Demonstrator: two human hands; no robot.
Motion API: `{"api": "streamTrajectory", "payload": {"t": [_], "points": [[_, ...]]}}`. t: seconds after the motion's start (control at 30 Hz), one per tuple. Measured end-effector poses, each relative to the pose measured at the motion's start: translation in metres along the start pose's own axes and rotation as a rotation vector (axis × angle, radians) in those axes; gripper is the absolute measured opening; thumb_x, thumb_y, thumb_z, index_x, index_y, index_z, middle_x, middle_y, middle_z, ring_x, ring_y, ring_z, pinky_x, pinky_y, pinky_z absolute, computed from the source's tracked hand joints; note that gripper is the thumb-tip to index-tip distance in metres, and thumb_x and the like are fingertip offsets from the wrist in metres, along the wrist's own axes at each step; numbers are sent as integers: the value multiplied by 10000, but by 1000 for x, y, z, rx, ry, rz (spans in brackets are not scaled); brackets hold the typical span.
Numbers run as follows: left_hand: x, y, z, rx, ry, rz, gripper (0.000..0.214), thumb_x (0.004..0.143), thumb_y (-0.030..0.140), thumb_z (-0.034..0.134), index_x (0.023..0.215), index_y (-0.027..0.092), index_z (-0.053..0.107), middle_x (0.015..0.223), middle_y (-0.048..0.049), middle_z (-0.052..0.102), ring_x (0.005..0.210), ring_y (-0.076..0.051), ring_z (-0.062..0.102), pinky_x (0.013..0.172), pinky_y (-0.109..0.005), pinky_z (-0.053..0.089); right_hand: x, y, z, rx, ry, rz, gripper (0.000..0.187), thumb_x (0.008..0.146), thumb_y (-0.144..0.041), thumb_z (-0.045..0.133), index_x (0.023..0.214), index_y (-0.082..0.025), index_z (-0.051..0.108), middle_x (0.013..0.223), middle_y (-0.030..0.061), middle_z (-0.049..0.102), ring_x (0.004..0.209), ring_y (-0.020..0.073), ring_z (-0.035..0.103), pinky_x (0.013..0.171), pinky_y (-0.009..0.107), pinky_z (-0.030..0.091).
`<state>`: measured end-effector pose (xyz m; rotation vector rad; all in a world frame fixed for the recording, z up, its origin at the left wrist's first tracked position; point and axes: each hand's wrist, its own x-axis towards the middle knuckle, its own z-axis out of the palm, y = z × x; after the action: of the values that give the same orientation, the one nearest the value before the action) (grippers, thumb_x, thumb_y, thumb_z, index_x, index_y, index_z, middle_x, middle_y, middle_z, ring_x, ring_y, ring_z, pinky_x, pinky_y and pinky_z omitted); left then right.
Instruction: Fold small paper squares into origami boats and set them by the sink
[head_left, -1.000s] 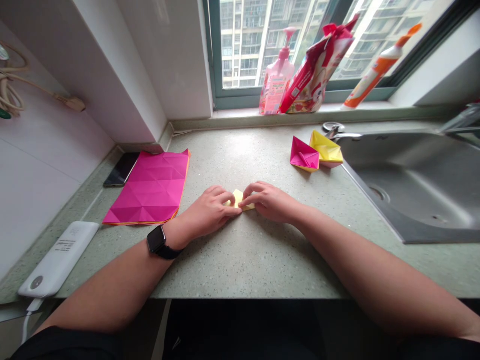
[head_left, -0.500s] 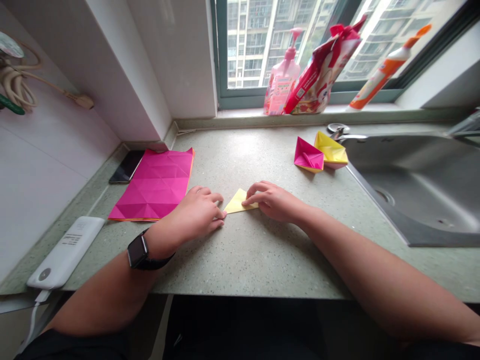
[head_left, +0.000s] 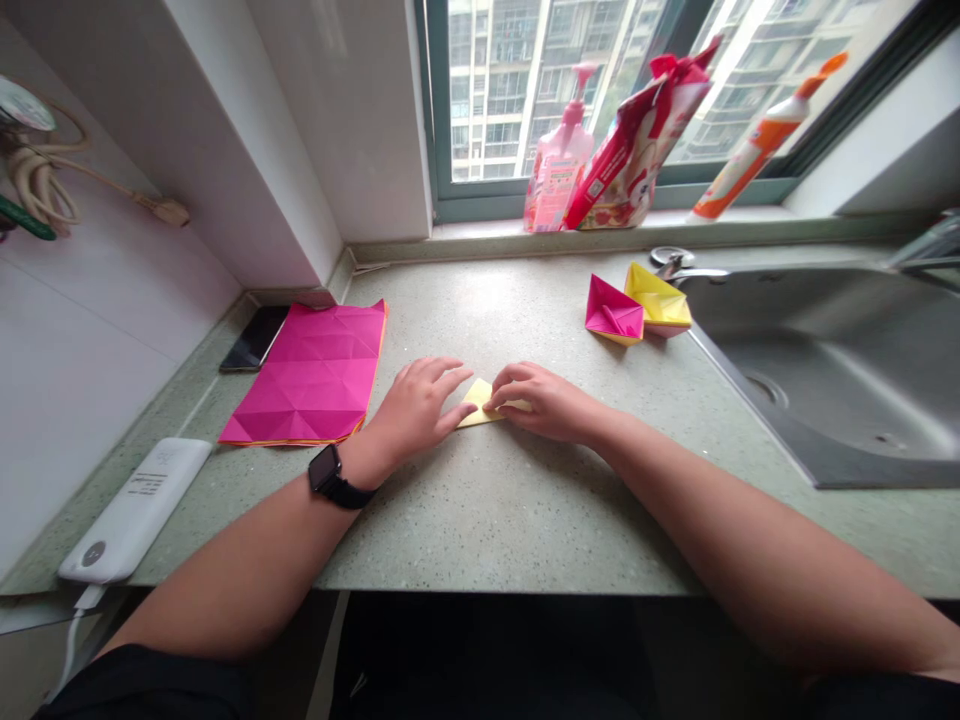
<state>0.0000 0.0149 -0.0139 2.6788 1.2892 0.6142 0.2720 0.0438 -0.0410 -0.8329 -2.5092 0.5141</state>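
Observation:
A small piece of folded yellow paper [head_left: 477, 400] lies on the speckled counter between my hands. My right hand [head_left: 546, 402] has its fingers and thumb curled closed on the paper's right part, which it covers. My left hand [head_left: 427, 405] is at the paper's left end, its thumb tip touching or just over that corner. The left fingers are stretched out and apart from the thumb. A pink folded paper boat [head_left: 615, 312] and a yellow one [head_left: 658, 302] stand together beyond my right hand. Creased pink paper sheets [head_left: 315, 375] lie left of my left hand.
A steel sink [head_left: 840, 380] is set into the counter [head_left: 480, 530] at right. A phone [head_left: 255, 338] and a white power bank [head_left: 139, 508] with a cable lie at left. On the windowsill stand a pink pump bottle [head_left: 561, 165], a red bag [head_left: 637, 150] and an orange-white bottle [head_left: 765, 145].
My left hand has shifted slightly right and opened, its thumb now over the yellow paper's left corner. The right hand holds nearly the same place on the paper.

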Motion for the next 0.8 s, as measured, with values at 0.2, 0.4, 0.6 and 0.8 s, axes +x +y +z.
{"api": "streamTrajectory", "payload": {"t": [0.2, 0.4, 0.6, 0.8], "points": [[7, 2, 22, 9, -154, -69, 543, 1073, 470, 680, 1549, 216, 611, 1663, -166, 559, 1567, -370, 480, 1323, -634, 344, 1, 7, 5, 34, 6, 17, 73, 1004, -267, 788, 1040, -268, 851, 1081, 69, 739, 1014, 222, 685, 924, 382, 548], [8, 0, 24, 2, -225, -126, 640, 1064, 535, 682, 1612, 232, 555, 1731, -180, 473, 1638, -426, 377, 1338, -711, 265, 4, 2, 8, 6, 18, 81, 92, 965, -295, 836, 1054, -276, 825, 1090, 70, 718, 1047, 250, 680, 951, 419, 564], [4, -10, 21, 1, -281, -144, 730, 1044, 599, 693, 1661, 263, 495, 1797, -189, 363, 1687, -466, 266, 1337, -758, 202, -3, 13, 11, -49, 60, 178, 524, 885, -390, 922, 1371, -329, 736, 1444, 120, 657, 1403, 349, 595, 1198, 586, 511], [-6, -29, 16, -16, -314, -176, 753, 1013, 633, 711, 1662, 322, 491, 1838, -160, 282, 1707, -483, 196, 1334, -770, 183, -15, 33, 0, -56, -23, 356, 782, 833, -547, 945, 1536, -373, 651, 1727, 134, 459, 1657, 448, 332, 1307, 720, 361]]}}
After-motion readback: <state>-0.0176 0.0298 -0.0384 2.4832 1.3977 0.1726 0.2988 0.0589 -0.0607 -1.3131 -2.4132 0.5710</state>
